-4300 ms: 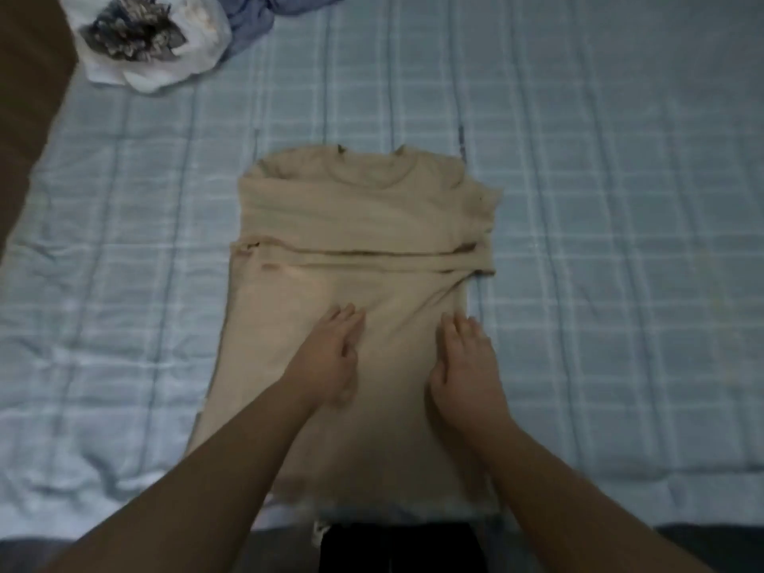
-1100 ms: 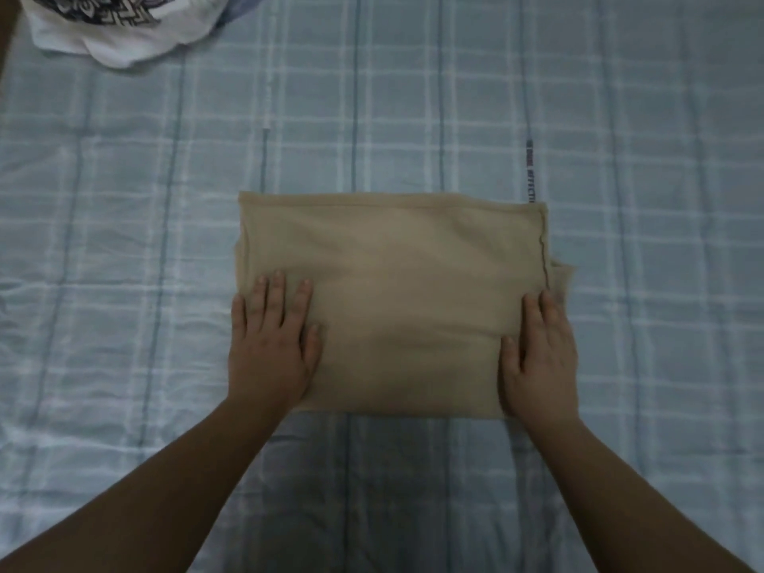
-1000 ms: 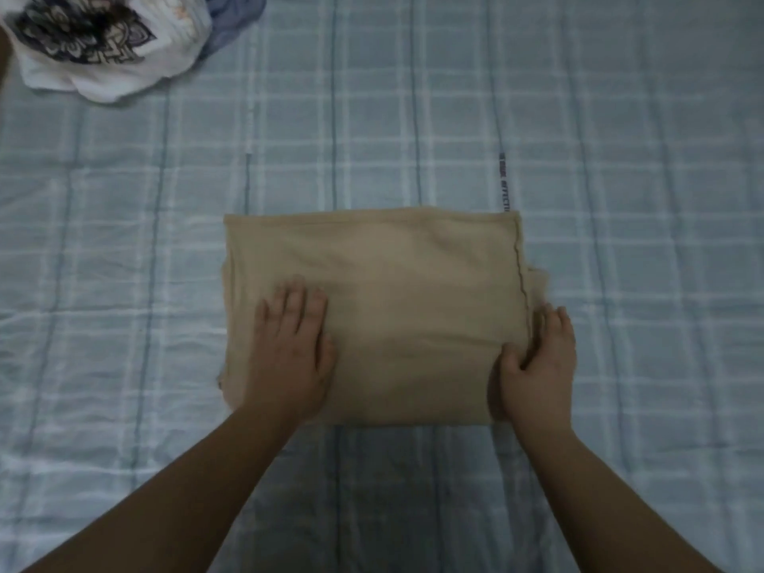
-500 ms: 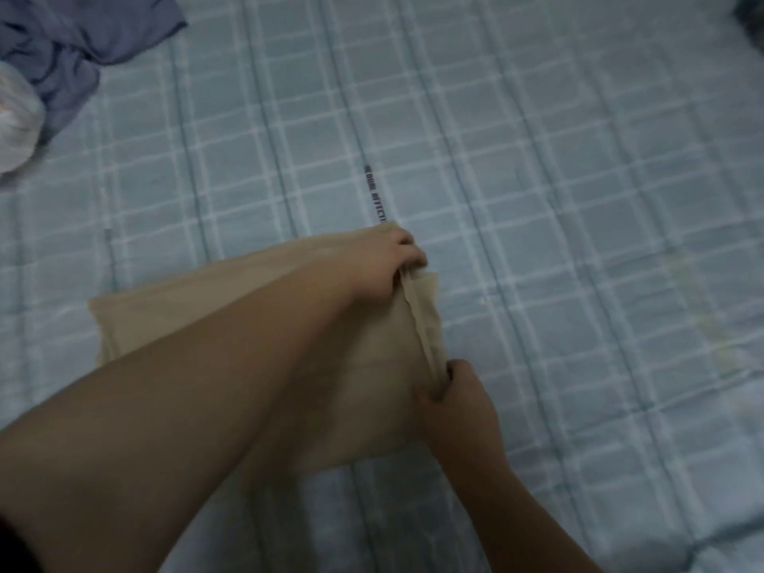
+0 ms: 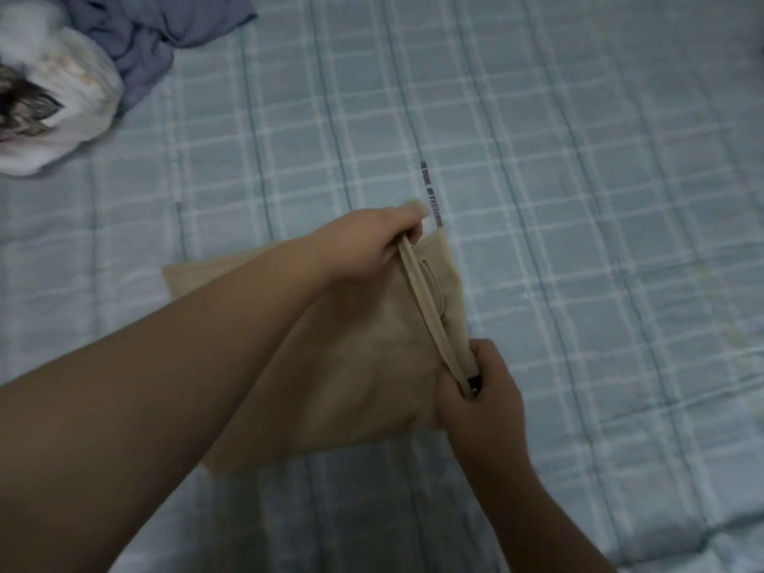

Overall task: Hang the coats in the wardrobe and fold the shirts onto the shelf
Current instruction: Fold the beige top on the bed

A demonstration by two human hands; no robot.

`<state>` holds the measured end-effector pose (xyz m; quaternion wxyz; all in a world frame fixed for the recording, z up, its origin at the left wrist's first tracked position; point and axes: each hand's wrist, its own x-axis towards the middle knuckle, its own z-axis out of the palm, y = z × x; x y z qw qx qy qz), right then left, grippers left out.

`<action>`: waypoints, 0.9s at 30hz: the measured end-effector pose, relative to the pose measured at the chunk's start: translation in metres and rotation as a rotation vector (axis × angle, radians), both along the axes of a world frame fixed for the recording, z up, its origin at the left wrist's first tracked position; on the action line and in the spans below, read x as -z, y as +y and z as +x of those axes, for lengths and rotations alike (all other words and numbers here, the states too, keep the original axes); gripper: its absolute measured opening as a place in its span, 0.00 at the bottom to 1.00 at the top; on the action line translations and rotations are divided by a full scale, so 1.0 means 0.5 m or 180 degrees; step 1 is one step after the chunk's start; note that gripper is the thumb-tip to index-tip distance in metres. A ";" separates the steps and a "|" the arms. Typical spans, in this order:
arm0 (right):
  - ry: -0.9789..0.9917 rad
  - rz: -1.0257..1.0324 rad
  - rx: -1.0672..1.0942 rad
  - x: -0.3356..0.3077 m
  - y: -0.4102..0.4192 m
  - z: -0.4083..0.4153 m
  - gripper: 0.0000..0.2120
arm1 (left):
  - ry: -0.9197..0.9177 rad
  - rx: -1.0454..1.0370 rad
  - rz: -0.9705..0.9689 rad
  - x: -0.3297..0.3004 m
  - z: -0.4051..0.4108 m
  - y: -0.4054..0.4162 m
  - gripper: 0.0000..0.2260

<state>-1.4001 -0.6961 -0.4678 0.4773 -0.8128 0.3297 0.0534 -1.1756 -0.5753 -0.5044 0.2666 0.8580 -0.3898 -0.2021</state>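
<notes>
A tan shirt (image 5: 364,366), folded into a rough rectangle, is lying on the bed (image 5: 578,200) in the centre of the frame, on a pale blue checked cover. Both hands are working at its right-hand edge, which is standing slightly lifted off the layers beneath.

The left hand (image 5: 364,246) is reaching across from the lower left of the frame, its forearm lying diagonally over the shirt and hiding much of it. Its grip is pressed together on the far end of the raised edge, fingers curled under and thumb on top, just above the middle of the frame.

The right hand (image 5: 481,390) is coming up from the lower right, wrist bent slightly inward. Its grip is pinching the near end of the same edge, thumb and fingers closed round the bunched cloth. Between the two hands the edge is running as a taut, narrow strip.

In the upper left corner of the frame, well apart from the shirt, a white garment with a dark print (image 5: 45,113) is lying crumpled beside a blue-grey garment (image 5: 153,31), the two touching.
</notes>
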 end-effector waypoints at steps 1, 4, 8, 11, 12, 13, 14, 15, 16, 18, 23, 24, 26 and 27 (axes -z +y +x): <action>-0.0042 0.0028 -0.0083 -0.027 0.030 0.004 0.09 | -0.0028 -0.0123 -0.0012 -0.019 -0.001 0.043 0.07; -0.0128 0.0200 -0.0561 -0.078 0.138 0.009 0.16 | 0.0095 -0.0541 -0.0154 -0.068 -0.006 0.182 0.11; -0.0238 0.0210 -0.1271 -0.061 0.300 0.010 0.22 | 0.0491 -0.0759 0.0013 -0.060 -0.003 0.369 0.17; -0.0263 0.0097 -0.1628 -0.001 0.410 0.015 0.20 | 0.0668 -0.0752 0.0246 -0.021 -0.020 0.471 0.18; -0.0239 -0.0079 -0.1794 0.025 0.441 0.014 0.18 | 0.0686 -0.0823 0.0318 -0.004 -0.030 0.495 0.19; -0.0179 -0.0313 -0.1991 0.051 0.467 0.010 0.16 | 0.0697 -0.0885 0.0378 0.011 -0.040 0.516 0.20; -0.0063 -0.0546 -0.2209 0.076 0.490 0.003 0.14 | 0.0706 -0.0949 0.0357 0.027 -0.049 0.535 0.22; 0.0095 -0.0725 -0.2442 0.095 0.508 -0.006 0.15 | 0.0719 -0.1033 0.0279 0.040 -0.060 0.550 0.21; 0.0258 -0.0833 -0.2658 0.110 0.522 -0.017 0.19 | 0.0727 -0.1159 0.0191 0.046 -0.072 0.561 0.19; 0.0459 -0.0882 -0.2858 0.123 0.530 -0.035 0.26 | 0.0812 -0.1435 0.0122 0.060 -0.098 0.578 0.15; -0.0219 -0.0619 -0.2581 0.102 0.497 -0.031 0.11 | 0.0402 -0.1791 -0.0090 0.082 -0.161 0.584 0.17; -0.0386 -0.0730 -0.2525 0.100 0.483 -0.023 0.11 | 0.0197 -0.1871 -0.0028 0.087 -0.167 0.583 0.18; -0.0624 -0.1187 -0.2476 0.107 0.449 0.000 0.16 | -0.0275 -0.1898 0.0177 0.081 -0.188 0.564 0.22; -0.0651 -0.1436 -0.2464 0.115 0.430 0.011 0.19 | -0.0521 -0.1855 0.0297 0.079 -0.203 0.548 0.23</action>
